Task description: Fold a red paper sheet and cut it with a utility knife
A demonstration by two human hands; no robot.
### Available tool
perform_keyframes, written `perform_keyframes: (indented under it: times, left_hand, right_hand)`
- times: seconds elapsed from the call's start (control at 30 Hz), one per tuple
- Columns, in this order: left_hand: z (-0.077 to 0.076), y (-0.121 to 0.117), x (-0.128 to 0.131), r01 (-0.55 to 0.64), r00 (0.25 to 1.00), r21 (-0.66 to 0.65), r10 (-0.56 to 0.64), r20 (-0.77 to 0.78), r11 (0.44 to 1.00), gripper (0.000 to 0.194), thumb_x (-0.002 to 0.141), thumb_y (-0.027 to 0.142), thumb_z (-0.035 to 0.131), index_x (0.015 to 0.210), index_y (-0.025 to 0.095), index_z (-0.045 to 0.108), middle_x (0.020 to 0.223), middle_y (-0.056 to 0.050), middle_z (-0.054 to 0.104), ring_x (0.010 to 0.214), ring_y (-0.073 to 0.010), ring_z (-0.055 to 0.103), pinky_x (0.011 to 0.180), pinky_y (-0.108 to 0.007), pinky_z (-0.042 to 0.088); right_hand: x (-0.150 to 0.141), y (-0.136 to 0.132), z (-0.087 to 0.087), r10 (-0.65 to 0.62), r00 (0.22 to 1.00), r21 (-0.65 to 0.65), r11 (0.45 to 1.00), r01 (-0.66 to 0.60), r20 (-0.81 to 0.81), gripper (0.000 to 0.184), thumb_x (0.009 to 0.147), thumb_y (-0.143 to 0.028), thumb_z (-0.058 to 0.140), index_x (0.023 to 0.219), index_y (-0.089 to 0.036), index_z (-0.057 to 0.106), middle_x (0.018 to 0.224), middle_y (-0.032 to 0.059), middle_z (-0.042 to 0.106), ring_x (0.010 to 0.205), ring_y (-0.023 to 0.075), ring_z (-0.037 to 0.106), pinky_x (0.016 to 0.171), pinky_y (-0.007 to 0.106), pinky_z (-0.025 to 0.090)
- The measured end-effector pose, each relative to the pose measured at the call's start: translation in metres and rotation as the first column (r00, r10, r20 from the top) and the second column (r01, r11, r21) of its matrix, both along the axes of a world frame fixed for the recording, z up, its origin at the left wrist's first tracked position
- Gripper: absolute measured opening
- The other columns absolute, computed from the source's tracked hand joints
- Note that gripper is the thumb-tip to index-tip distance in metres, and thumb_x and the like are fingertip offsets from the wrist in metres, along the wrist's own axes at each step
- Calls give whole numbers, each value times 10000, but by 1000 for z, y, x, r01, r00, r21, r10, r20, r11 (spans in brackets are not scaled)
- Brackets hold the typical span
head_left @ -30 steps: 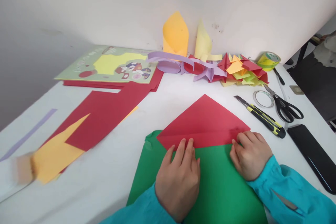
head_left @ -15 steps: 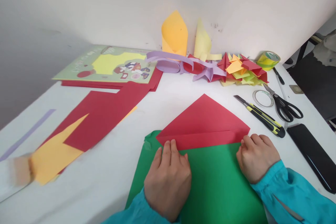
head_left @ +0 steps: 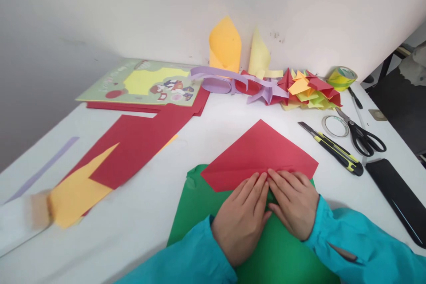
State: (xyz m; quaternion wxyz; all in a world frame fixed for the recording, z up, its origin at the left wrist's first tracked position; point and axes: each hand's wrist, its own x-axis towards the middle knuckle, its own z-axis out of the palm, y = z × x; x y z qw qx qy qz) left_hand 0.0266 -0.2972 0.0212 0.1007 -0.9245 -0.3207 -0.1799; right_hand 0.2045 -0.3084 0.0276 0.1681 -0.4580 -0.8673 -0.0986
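A sheet of red paper (head_left: 259, 151) lies turned like a diamond on a green sheet or mat (head_left: 196, 208), with its near edge folded up in a band. My left hand (head_left: 244, 217) rests on the folded band, fingers stretched out and pressing down near its middle. Right beside it, my right hand (head_left: 296, 204) lies with extended fingers on the same fold, the fingertips of both hands nearly touching. Part of the band is hidden under the fingers.
To the right lie a utility knife (head_left: 331, 148), tape roll (head_left: 335, 126), scissors (head_left: 362, 135) and a black case (head_left: 397, 199). Red sheets (head_left: 140, 142) and a yellow piece (head_left: 80, 195) lie left. Folded paper shapes (head_left: 308, 91) and a picture board (head_left: 109, 86) stand near the wall.
My right hand has left the red paper's right corner and moved inward to the fold. My left hand has slid right along the band, so both hands now meet near its middle.
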Motion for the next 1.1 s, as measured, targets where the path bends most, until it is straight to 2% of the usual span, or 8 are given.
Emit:
perform_keyframes:
  times: [0.2,0.47,0.6,0.73,0.87,0.97,1.1]
  left_hand:
    - [-4,-4,2,-66,997,-71,62,-51,995,467,957,349,324,1245,35,517,1333,-204,498,1223,-308,492,949,-397,455]
    - [-4,-2,4,-91,994,-118,83,-69,989,498,944,391,344,1247,27,500,1372,-195,461,1234,-297,476,963,-379,435]
    - [-1,-5,5,-137,988,-130,126,-85,982,515,932,413,367,1259,34,490,1364,-228,456,1223,-313,481,954,-403,432]
    - [-1,-10,1,-244,967,-110,233,-99,964,595,881,513,427,1207,28,541,1312,-291,476,1168,-386,513,895,-455,469]
    - [-1,-11,-3,-312,948,-102,304,-92,944,615,860,506,476,1197,-3,553,1264,-320,504,1151,-416,514,878,-485,475]
    - [2,-9,-6,-310,947,-25,306,-101,951,587,850,473,508,1132,-34,591,1187,-338,551,1064,-413,565,823,-475,498]
    - [6,-5,-9,-308,944,83,316,-98,948,538,870,445,485,1044,-41,634,1079,-326,609,931,-367,614,738,-435,518]
  right_hand:
    - [-1,0,-5,-25,999,-42,999,26,37,420,846,-367,551,1144,-78,614,1263,131,585,1067,255,490,877,396,358]
    - [1,1,-4,-31,997,-78,996,36,66,462,826,-393,587,1208,-132,583,1308,100,557,1052,250,490,861,393,351]
    - [0,0,-3,-42,996,-68,997,47,73,435,839,-382,576,1197,-135,591,1308,88,559,1056,241,501,860,389,352]
    - [-1,-2,-1,-64,996,-53,996,68,67,414,873,-393,531,1167,-113,607,1295,98,569,1060,233,520,871,386,354]
    - [1,-3,2,-92,994,-40,995,94,52,396,894,-370,495,1155,-96,612,1245,129,601,1052,225,537,855,372,375]
    - [6,-4,5,-120,992,-14,993,121,41,377,904,-346,466,1121,-87,632,1209,121,624,1018,243,546,826,375,390]
    - [17,-1,9,-191,981,52,981,189,37,354,893,-345,489,1049,-82,667,1095,114,678,935,252,562,770,374,404]
